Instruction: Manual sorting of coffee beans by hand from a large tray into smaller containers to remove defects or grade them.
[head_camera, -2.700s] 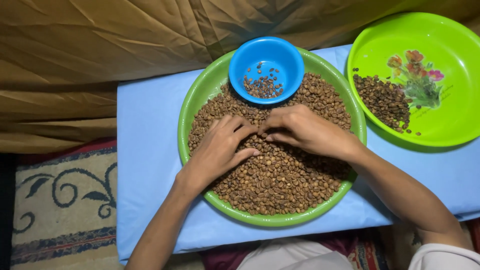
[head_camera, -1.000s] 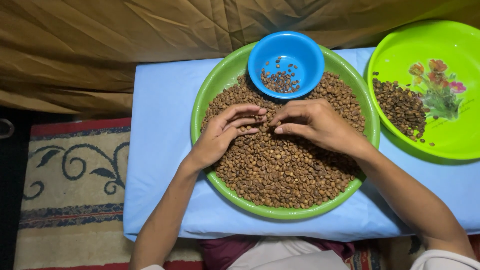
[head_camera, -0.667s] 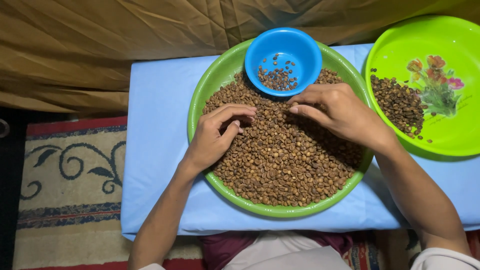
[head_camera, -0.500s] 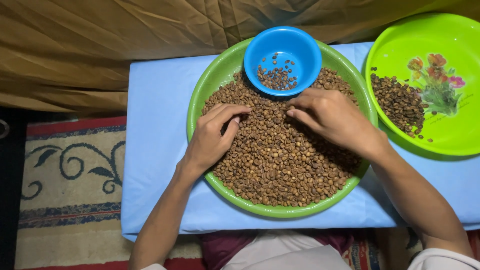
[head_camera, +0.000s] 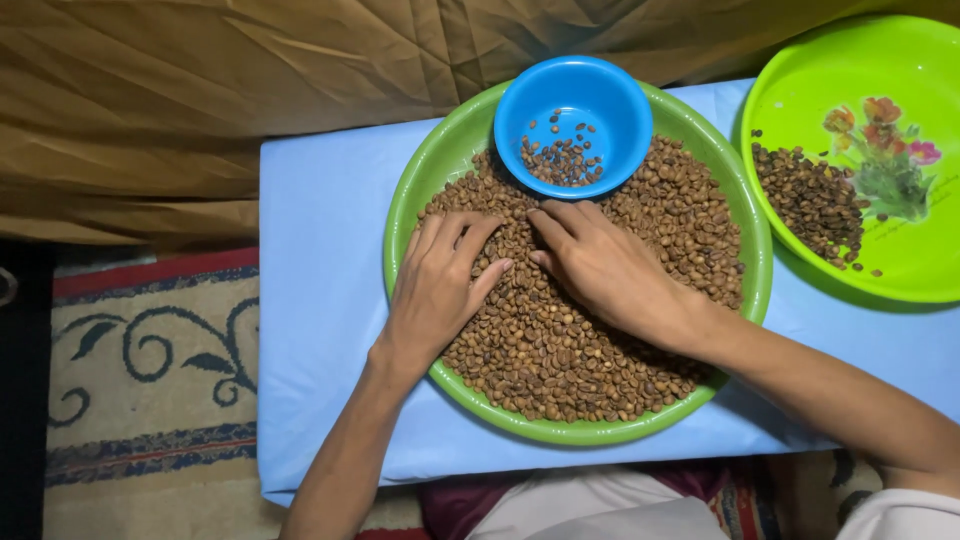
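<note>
While half a second before the right hand was near the blue bowl, both it and the left hand now lay flat, fingers spread, holding nothing, on the beans in the green tray below that bowl.
</note>
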